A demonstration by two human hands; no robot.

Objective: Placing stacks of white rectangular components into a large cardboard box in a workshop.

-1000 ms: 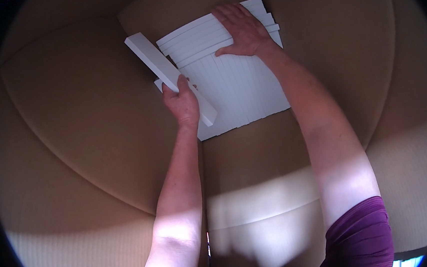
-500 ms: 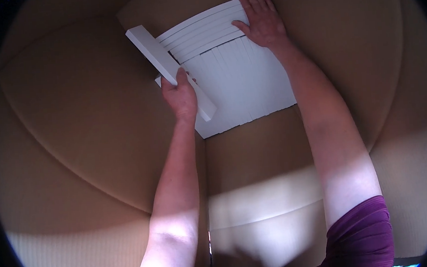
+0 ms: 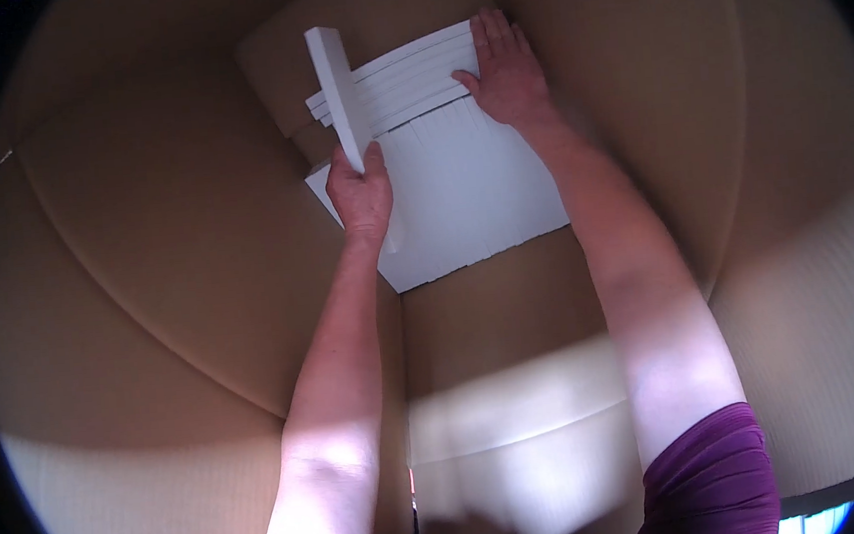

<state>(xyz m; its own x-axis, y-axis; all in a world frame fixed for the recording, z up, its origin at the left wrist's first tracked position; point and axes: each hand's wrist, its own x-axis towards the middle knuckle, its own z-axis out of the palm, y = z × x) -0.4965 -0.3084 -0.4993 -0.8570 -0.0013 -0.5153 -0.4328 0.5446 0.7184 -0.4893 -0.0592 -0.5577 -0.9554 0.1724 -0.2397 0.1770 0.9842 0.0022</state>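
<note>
Clasping white bar [image 3: 340, 95], left hand [image 3: 361, 194] curled

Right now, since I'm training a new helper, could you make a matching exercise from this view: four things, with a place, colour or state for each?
1. Left hand
2. Right hand
3. Right sleeve
4. Cardboard wall

A. Brown
B. At the right ends of the crosswise white strips
C. Purple
D. Holding a white bar

Pairs: 1-D; 2-B; 3-C; 4-A

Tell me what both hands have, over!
Left hand: holding white bar. Right hand: open, at right end of crosswise strips. Bar hides part of strips.
</note>
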